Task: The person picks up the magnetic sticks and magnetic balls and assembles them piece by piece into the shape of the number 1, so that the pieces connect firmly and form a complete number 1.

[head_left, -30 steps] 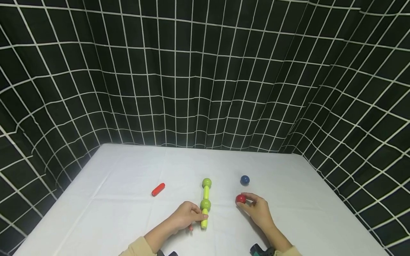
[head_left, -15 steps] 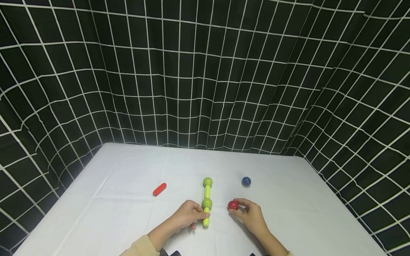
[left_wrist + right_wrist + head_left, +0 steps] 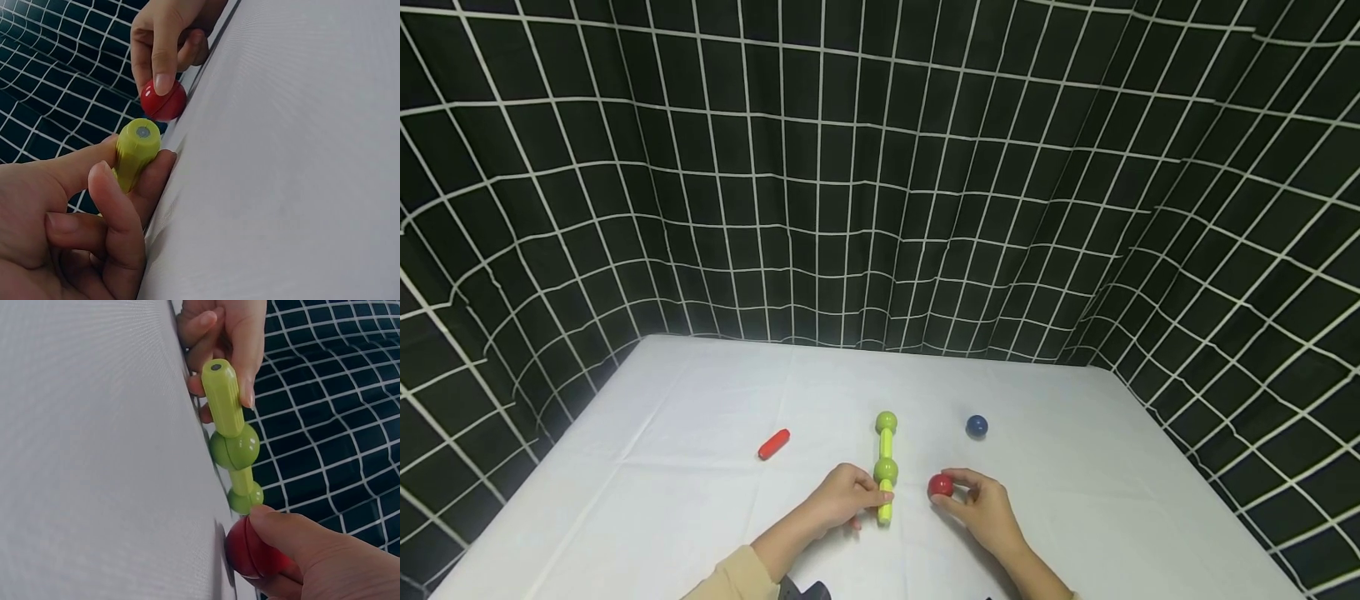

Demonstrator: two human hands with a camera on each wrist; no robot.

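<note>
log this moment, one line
left hand: holds green ball-and-rod chain; right hand: holds red ball; red rod, blue ball: on table

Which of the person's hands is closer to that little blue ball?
The right hand. It holds the red ball, on the person's side of the blue ball and apart from it. The left hand is farther away, off to the left, pinching a yellow-green rod.

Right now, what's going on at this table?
A person's left hand pinches the near rod of a yellow-green chain of two rods and two balls. The right hand holds a red ball to the right of the chain, not joined to it. A red rod lies off to the left and a blue ball beyond the red one, both untouched.
</note>
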